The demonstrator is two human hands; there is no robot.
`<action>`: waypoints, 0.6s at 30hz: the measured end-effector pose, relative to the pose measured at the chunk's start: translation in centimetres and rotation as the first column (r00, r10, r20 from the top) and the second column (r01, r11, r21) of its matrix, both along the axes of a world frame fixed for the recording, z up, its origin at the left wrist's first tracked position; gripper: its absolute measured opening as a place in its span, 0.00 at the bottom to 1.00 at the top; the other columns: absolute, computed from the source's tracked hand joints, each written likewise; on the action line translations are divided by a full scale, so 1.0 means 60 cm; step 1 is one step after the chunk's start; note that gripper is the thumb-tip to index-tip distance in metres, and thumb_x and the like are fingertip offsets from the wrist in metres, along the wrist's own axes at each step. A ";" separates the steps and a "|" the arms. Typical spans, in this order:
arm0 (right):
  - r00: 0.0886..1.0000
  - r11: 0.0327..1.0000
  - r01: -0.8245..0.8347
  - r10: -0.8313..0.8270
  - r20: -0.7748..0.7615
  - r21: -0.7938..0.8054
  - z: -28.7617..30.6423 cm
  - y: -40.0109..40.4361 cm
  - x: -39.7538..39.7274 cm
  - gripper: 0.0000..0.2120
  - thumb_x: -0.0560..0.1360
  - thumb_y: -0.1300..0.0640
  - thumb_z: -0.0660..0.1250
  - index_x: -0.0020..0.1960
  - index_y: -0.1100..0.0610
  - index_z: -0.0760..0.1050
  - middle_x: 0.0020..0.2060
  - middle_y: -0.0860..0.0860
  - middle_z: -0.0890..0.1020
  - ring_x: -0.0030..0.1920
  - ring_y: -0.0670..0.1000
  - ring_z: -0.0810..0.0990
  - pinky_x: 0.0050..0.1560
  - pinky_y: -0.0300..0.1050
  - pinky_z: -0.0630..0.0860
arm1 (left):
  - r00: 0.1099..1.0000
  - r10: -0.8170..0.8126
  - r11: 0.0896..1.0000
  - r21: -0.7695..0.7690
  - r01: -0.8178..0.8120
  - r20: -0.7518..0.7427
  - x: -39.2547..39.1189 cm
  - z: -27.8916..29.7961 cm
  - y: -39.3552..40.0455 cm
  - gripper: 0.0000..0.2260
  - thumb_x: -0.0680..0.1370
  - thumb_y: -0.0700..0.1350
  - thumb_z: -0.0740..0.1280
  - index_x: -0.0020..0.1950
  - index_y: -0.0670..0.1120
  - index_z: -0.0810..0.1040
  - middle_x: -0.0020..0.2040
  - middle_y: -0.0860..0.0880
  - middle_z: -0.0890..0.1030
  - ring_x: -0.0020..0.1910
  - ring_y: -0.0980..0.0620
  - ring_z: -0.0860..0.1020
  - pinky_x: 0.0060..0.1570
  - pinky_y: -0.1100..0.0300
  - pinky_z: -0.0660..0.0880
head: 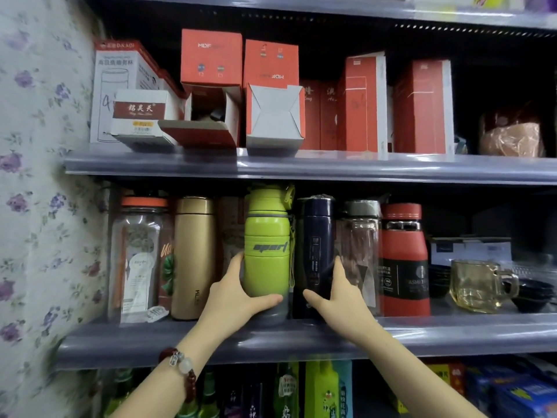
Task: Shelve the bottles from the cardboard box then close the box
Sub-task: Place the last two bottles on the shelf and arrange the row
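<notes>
- Right now your left hand grips the green bottle low on its body, thumb curled across the front and fingers wrapped behind; the bottle stands upright on the middle shelf, and its side reads "sport" in dark slanted letters.
- Your right hand holds the dark blue bottle just beside it, thumb across the front near the base and fingers curled up along its right side; the small print on it is too fine to read.
- Left of the green bottle you have a gold flask with "KL" visible near its base, then a clear bottle with an orange lid holding printed paper inserts.
- Right of the blue bottle stands a clear bottle with a grey cap, then a red bottle with a black label band whose writing is blurred.
- Further right sit a yellowish glass mug and stacked dark bowls.
- On the upper shelf, two orange boxes read "MDF", one printed upside down; under the left one lies a carton with its flap open, dark contents unclear.
- A red bead bracelet circles your left wrist.
- Floral wallpaper covers the wall at your left.
</notes>
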State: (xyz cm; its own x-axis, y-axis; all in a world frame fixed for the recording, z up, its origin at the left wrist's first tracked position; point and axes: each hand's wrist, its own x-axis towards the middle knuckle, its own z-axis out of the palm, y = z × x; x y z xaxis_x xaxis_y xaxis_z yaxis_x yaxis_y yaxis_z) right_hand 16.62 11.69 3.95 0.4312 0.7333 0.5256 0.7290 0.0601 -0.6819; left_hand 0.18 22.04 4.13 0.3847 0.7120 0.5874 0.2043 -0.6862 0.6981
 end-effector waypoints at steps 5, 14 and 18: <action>0.998 0.999 0.040 -0.039 0.048 -0.024 -0.004 0.001 0.002 0.45 0.76 0.48 0.66 0.77 0.57 0.38 0.63 0.56 0.77 0.59 0.53 0.75 0.57 0.41 0.68 | 0.999 0.006 1.000 0.007 -0.005 -0.045 0.002 -0.003 -0.002 0.45 0.64 0.57 0.77 0.74 0.59 0.55 0.60 0.57 0.75 0.61 0.52 0.75 0.54 0.63 0.68; 0.899 0.964 0.262 -0.259 0.353 0.040 0.012 -0.042 -0.044 0.35 0.77 0.49 0.64 0.77 0.60 0.52 0.67 0.58 0.71 0.65 0.56 0.72 0.62 0.44 0.69 | 0.990 0.122 0.988 0.092 -0.128 0.070 -0.050 -0.010 -0.021 0.33 0.70 0.54 0.73 0.72 0.54 0.64 0.56 0.55 0.77 0.59 0.52 0.76 0.60 0.58 0.72; 0.881 0.976 -0.010 -0.095 0.464 0.218 0.015 -0.044 -0.120 0.30 0.77 0.51 0.65 0.75 0.55 0.58 0.68 0.48 0.69 0.68 0.48 0.67 0.64 0.33 0.60 | 0.880 0.329 0.882 0.221 -0.416 0.342 -0.134 0.006 -0.005 0.21 0.72 0.49 0.72 0.63 0.53 0.72 0.52 0.56 0.77 0.54 0.54 0.76 0.55 0.56 0.75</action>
